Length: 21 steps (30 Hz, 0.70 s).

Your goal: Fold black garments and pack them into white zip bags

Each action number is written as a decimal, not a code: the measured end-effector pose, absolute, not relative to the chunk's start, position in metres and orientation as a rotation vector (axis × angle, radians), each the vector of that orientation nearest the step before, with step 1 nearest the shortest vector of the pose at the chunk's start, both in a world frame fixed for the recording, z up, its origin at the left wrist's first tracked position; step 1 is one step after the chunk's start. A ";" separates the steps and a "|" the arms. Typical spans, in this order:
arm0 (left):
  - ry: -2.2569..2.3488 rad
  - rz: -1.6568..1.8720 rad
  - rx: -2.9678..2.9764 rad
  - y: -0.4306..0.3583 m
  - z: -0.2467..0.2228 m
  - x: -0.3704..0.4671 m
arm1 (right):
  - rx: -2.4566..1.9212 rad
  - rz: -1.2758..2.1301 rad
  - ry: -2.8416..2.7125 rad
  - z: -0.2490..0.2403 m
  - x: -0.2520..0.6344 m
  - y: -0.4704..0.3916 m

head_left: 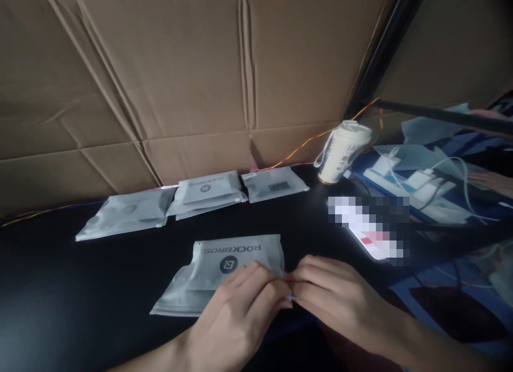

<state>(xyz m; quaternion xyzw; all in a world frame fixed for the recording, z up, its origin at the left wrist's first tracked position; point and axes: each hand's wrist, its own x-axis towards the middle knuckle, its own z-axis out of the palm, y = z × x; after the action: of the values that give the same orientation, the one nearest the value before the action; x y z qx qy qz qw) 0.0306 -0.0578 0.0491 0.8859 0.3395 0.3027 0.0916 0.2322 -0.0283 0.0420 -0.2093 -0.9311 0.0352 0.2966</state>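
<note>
Both the left hand (236, 313) and the right hand (332, 297) pinch together on the near edge of the grey pouch (224, 270) lying just beyond them, where an uneven pull could probably tear or crumple its corner.

head view: worn on the head | aimed forward and down | hands (280, 300) seen close at lower centre | cardboard wall (180, 78) filling the upper frame | black table (80, 276) across the middle
</note>
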 end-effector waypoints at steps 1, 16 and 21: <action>1.003 0.892 2.647 -0.057 0.047 0.033 | -0.562 0.075 -2.463 0.041 0.234 -0.028; 1.273 0.677 3.022 -0.060 0.011 -0.047 | -0.677 0.112 -2.387 0.031 0.259 -0.042; 1.315 0.610 3.039 -0.060 0.007 -0.060 | -0.658 0.034 -2.424 0.032 0.256 -0.051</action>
<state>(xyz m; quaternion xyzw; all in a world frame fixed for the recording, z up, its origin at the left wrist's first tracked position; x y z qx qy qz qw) -0.0601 -0.0596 0.0075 0.8968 0.3881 0.1801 -0.1124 0.2555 -0.0514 0.0323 -0.2491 -0.9176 0.0129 0.3095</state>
